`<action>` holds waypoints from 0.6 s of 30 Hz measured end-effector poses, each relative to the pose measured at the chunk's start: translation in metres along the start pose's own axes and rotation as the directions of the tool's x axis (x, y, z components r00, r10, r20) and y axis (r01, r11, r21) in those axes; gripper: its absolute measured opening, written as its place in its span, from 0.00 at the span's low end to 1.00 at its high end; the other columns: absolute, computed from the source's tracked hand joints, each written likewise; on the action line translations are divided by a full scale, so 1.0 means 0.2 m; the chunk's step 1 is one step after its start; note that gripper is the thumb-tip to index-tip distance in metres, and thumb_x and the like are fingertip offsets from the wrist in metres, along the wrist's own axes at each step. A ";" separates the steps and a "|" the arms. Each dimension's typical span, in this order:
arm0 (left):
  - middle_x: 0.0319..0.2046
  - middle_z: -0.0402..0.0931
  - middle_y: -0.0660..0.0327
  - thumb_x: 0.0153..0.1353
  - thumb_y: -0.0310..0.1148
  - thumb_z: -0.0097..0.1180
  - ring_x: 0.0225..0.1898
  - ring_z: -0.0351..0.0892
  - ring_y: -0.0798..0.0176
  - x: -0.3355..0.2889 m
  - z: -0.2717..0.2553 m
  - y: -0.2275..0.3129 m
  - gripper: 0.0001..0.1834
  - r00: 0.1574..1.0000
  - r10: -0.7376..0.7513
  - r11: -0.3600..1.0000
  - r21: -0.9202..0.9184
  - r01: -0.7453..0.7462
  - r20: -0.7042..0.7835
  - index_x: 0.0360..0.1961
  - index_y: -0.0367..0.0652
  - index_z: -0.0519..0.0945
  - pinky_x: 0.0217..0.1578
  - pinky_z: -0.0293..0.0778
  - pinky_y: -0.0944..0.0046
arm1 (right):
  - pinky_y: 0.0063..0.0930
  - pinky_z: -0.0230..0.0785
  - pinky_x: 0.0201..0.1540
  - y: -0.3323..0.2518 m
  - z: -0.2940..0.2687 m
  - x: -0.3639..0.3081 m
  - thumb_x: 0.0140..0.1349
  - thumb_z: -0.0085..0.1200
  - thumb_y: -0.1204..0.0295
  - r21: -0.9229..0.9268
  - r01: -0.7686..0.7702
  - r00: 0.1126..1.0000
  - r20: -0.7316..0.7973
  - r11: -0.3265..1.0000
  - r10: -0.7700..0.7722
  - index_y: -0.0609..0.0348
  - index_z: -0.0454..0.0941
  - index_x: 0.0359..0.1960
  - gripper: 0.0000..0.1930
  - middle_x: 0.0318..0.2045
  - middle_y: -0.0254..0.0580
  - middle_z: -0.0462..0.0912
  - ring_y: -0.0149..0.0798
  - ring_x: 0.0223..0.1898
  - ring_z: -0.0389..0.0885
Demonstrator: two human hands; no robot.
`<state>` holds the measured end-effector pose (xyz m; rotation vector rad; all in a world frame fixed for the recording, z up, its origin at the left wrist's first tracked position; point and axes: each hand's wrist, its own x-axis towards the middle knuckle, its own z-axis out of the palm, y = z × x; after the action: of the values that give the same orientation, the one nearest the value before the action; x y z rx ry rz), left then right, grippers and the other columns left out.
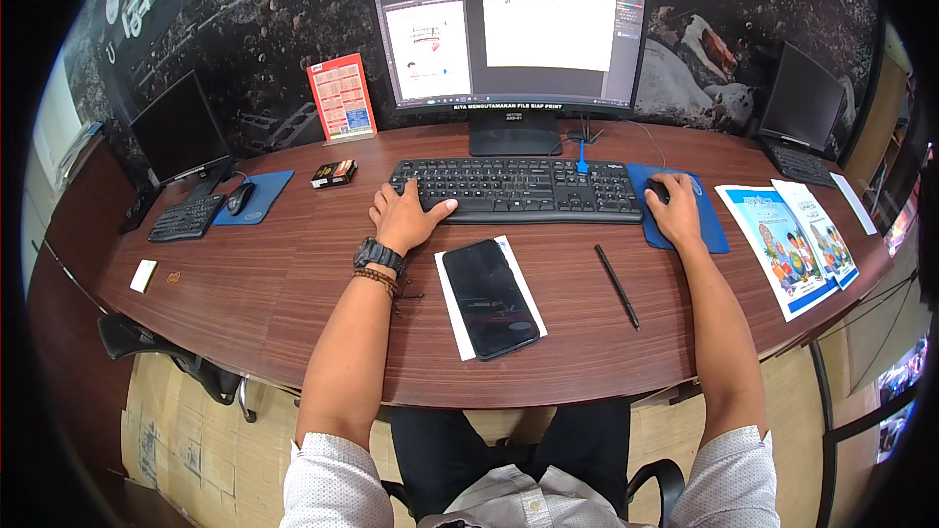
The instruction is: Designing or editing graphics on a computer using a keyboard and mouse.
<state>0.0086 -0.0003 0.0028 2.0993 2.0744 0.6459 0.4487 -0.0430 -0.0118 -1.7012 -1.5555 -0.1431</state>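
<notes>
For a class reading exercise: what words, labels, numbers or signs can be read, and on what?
Curved monitor: white capitals along lower edge, legible, not quoted.
Keyboard: key legends, too small.
Red desk card: rows, too small.
Blue booklet: cover print, blurred.
Small dark box: print, too small.

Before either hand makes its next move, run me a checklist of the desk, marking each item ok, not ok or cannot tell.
1. Bare left hand on the long black keyboard, at its left end: ok.
2. Bare right hand over the dark computer mouse, on the blue mouse pad: ok.
3. Mouse button unpressed: cannot tell.
4. Wide black curved monitor lit: ok.
5. White rectangular sheet uncovered: not ok; the flat black phone lies on it.
6. Slim black pen clear of both arms: ok.
</notes>
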 end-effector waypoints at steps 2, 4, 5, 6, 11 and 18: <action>0.65 0.53 0.29 0.54 0.72 0.56 0.69 0.47 0.29 0.00 0.00 0.00 0.54 1.000 0.002 1.000 -0.002 -0.002 -0.001 0.68 0.37 0.64 0.66 0.45 0.33 | 0.42 0.69 0.57 0.00 0.00 0.00 0.59 0.60 0.64 -0.011 -0.012 1.000 -0.002 1.000 0.012 0.55 0.81 0.50 0.17 0.53 0.50 0.74 0.54 0.55 0.76; 0.65 0.54 0.29 0.54 0.72 0.56 0.69 0.47 0.29 0.00 0.00 0.00 0.54 1.000 0.003 1.000 -0.004 -0.003 -0.002 0.68 0.37 0.64 0.66 0.45 0.34 | 0.42 0.70 0.57 0.00 0.00 0.00 0.59 0.60 0.64 -0.006 -0.008 1.000 -0.006 1.000 0.008 0.55 0.81 0.49 0.17 0.53 0.50 0.74 0.54 0.54 0.76; 0.65 0.54 0.30 0.54 0.71 0.56 0.69 0.48 0.29 0.00 0.00 0.00 0.54 1.000 0.000 1.000 -0.004 0.000 0.001 0.68 0.37 0.64 0.66 0.45 0.34 | 0.42 0.70 0.57 0.00 0.00 0.00 0.59 0.60 0.65 0.000 -0.003 1.000 -0.010 1.000 0.003 0.55 0.81 0.49 0.17 0.52 0.50 0.74 0.54 0.54 0.76; 0.65 0.54 0.30 0.54 0.71 0.56 0.69 0.48 0.29 0.00 0.00 0.00 0.54 1.000 -0.002 1.000 -0.004 0.002 0.003 0.68 0.37 0.64 0.66 0.45 0.34 | 0.42 0.70 0.57 -0.01 -0.01 0.00 0.59 0.60 0.65 0.000 -0.003 1.000 -0.009 1.000 0.003 0.55 0.81 0.49 0.17 0.52 0.50 0.74 0.54 0.54 0.76; 0.65 0.55 0.30 0.54 0.71 0.56 0.69 0.48 0.29 -0.01 0.00 0.00 0.54 1.000 0.003 1.000 -0.003 -0.003 -0.008 0.68 0.37 0.64 0.66 0.45 0.34 | 0.42 0.70 0.56 -0.01 -0.01 0.00 0.57 0.60 0.66 0.017 0.022 1.000 0.004 1.000 -0.022 0.55 0.81 0.48 0.17 0.51 0.50 0.75 0.54 0.53 0.77; 0.64 0.55 0.31 0.54 0.71 0.56 0.69 0.48 0.29 0.00 -0.01 0.01 0.54 1.000 -0.006 1.000 0.009 0.006 0.006 0.68 0.37 0.63 0.66 0.45 0.34 | 0.43 0.70 0.56 0.01 -0.01 0.00 0.57 0.60 0.66 0.023 0.031 1.000 0.003 0.999 -0.031 0.56 0.81 0.48 0.17 0.50 0.50 0.75 0.54 0.52 0.77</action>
<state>0.0104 -0.0011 0.0046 2.0964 2.0832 0.6304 0.4501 -0.0439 -0.0115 -1.6608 -1.5805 -0.1384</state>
